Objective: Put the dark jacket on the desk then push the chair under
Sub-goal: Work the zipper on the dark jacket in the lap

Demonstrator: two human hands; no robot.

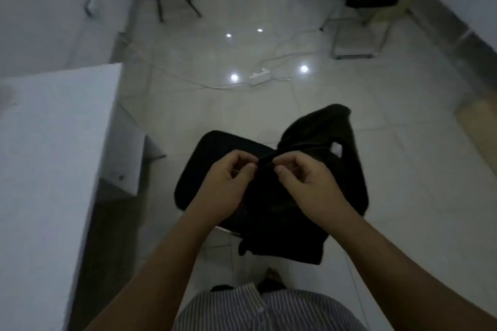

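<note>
view from the head camera, looking down. the dark jacket [309, 183] is draped over the chair [215, 166], covering the right part of the seat and hanging off its near and right edges; the chair stands on the tiled floor, apart from the white desk [53, 142] to its left. the left hand [226, 185] and right hand [309, 183] each pinch a raised fold of cloth above the seat, fingertips closed on the fabric, nearly touching. the garment looks soft, limp and light, likely to sag and trail when lifted, so a hold near the collar or shoulders seems best. its long axis appears to run from the chair's near edge toward the far right, where a rounded end pokes out.
</note>
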